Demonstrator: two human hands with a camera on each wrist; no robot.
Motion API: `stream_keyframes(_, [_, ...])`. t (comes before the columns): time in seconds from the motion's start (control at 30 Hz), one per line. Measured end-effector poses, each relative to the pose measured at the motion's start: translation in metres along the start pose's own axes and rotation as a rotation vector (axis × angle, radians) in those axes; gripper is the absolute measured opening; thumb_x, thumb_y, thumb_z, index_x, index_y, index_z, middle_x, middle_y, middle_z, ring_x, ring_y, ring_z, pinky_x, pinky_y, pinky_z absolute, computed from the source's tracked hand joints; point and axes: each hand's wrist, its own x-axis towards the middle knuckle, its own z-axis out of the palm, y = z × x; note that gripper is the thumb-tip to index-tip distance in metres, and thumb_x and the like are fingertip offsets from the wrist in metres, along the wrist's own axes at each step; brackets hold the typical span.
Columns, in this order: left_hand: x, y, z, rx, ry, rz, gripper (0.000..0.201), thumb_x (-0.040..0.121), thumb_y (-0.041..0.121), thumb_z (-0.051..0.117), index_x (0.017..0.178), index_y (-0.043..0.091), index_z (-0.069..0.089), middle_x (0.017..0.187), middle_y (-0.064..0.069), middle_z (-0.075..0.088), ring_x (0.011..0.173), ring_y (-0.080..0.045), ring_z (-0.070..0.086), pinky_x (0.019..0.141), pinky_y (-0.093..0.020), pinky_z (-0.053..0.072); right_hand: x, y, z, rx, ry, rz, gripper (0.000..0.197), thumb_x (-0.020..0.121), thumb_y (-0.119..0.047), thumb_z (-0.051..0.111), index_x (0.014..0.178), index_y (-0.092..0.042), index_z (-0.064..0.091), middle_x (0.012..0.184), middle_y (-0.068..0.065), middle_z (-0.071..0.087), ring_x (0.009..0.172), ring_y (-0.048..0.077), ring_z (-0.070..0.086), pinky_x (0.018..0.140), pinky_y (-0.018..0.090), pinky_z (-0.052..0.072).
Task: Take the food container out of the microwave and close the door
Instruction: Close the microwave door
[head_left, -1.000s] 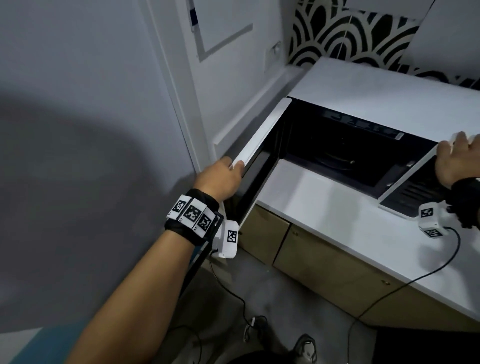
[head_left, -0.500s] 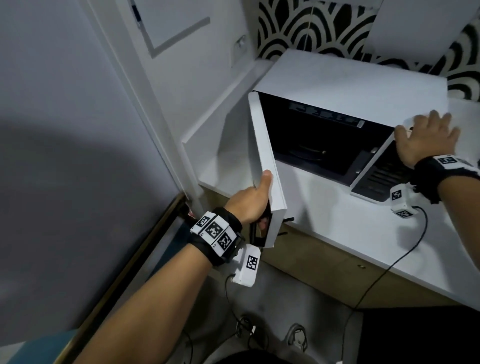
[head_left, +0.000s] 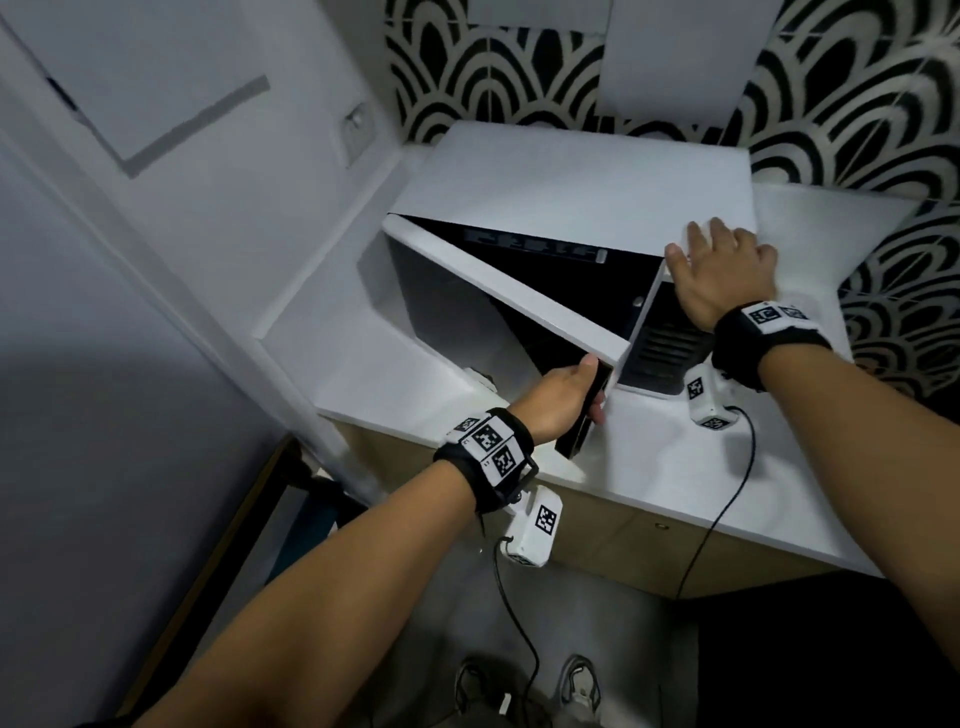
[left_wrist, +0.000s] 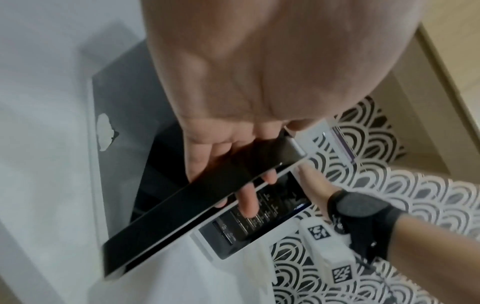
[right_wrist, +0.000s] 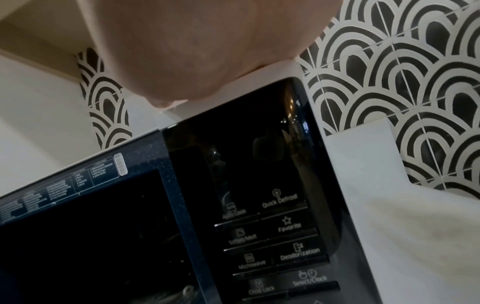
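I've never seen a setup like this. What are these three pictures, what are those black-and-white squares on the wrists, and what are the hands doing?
No machine here: a person wears three cameras, one on the head and one at each wrist. The squares are printed markers on the wristbands. From the head view, the left hand grips the edge of the microwave door, which stands partly open. The right hand lies flat on top of the microwave, which sits on a white counter. The right wrist view shows the button panel. No food container is visible.

White countertop (head_left: 675, 467) under a white microwave (head_left: 571, 176).
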Motion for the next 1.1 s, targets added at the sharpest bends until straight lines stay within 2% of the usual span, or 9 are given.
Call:
stream_keyframes(0.13, [0.037,0.008,0.009,0.000,0.052,0.052,0.063,0.108,0.045,0.019,0.084,0.009,0.065,0.081,-0.007,0.070,0.077,-0.019,0.061,0.075,-0.030,0.045,0.003,0.002,0.003,0.000,-0.074,0.042,0.072,0.096,-0.059,0.004,0.157,-0.021,0.011,0.167,0.005,0.003,0.152,0.033,-0.002,0.118,0.061,0.001])
stream_keyframes(0.27, [0.069,0.012,0.018,-0.025,0.102,0.091,0.066,0.105,0.049,0.020,0.071,0.014,0.064,0.075,-0.008,0.073,0.083,-0.026,0.069,0.093,-0.038,0.051,0.004,0.003,0.003,0.034,-0.093,0.033,0.069,0.097,-0.056,0.007,0.157,-0.021,0.008,0.167,0.003,0.004,0.152,0.033,0.002,0.117,0.064,0.009])
stream_keyframes(0.37, [0.087,0.019,0.021,-0.029,0.148,0.085,0.069,0.105,0.050,0.021,0.070,0.014,0.069,0.081,-0.014,0.076,0.085,-0.029,0.073,0.094,-0.040,0.053,0.005,0.001,0.004,0.049,-0.081,0.029,0.067,0.098,-0.052,0.010,0.156,-0.020,0.012,0.166,0.003,0.008,0.152,0.032,0.006,0.115,0.064,0.015])
stream_keyframes(0.43, [0.097,0.019,0.020,-0.043,0.165,0.083,0.071,0.106,0.049,0.021,0.073,0.010,0.071,0.077,-0.012,0.075,0.070,-0.014,0.072,0.085,-0.028,0.055,0.004,-0.003,0.004,0.049,-0.073,0.028,0.067,0.098,-0.051,0.010,0.156,-0.018,0.015,0.166,0.003,0.010,0.152,0.031,0.008,0.114,0.063,0.018])
stream_keyframes(0.5, [0.105,0.024,0.022,-0.023,0.169,0.091,0.071,0.107,0.046,0.020,0.073,0.008,0.069,0.069,-0.005,0.071,0.053,0.004,0.064,0.066,-0.007,0.047,0.005,-0.001,0.004,0.047,-0.067,0.036,0.066,0.098,-0.050,0.010,0.156,-0.018,0.016,0.166,0.003,0.010,0.152,0.031,0.009,0.114,0.063,0.019])
stream_keyframes(0.57, [0.112,0.024,0.023,0.028,0.190,0.133,0.071,0.108,0.045,0.018,0.069,0.009,0.066,0.066,-0.001,0.069,0.050,0.008,0.059,0.057,-0.001,0.040,0.005,0.001,0.004,0.046,-0.067,0.035,0.066,0.098,-0.050,0.010,0.156,-0.018,0.016,0.166,0.004,0.011,0.152,0.032,0.010,0.113,0.062,0.021])
stream_keyframes(0.67, [0.115,0.023,0.023,0.069,0.218,0.180,0.075,0.108,0.044,0.019,0.069,0.004,0.068,0.061,0.000,0.067,0.051,0.006,0.059,0.059,-0.002,0.039,0.006,0.002,0.006,0.043,-0.065,0.027,0.067,0.098,-0.050,0.011,0.155,-0.017,0.016,0.166,0.005,0.012,0.151,0.033,0.010,0.112,0.062,0.021])
stream_keyframes(0.83, [0.117,0.020,0.027,0.052,0.256,0.198,0.075,0.107,0.047,0.019,0.061,0.008,0.064,0.059,-0.003,0.067,0.061,-0.012,0.062,0.067,-0.017,0.043,0.006,0.002,0.007,0.045,-0.068,0.027,0.067,0.098,-0.050,0.011,0.155,-0.017,0.016,0.166,0.005,0.012,0.151,0.034,0.009,0.113,0.063,0.020])
stream_keyframes(1.1, [0.120,0.021,0.029,0.042,0.282,0.176,0.076,0.106,0.051,0.018,0.059,0.011,0.062,0.057,-0.002,0.066,0.060,-0.017,0.063,0.068,-0.025,0.044,0.006,0.001,0.005,0.058,-0.067,0.025,0.064,0.099,-0.047,0.012,0.156,-0.017,0.015,0.166,0.004,0.010,0.152,0.033,0.007,0.115,0.061,0.016])
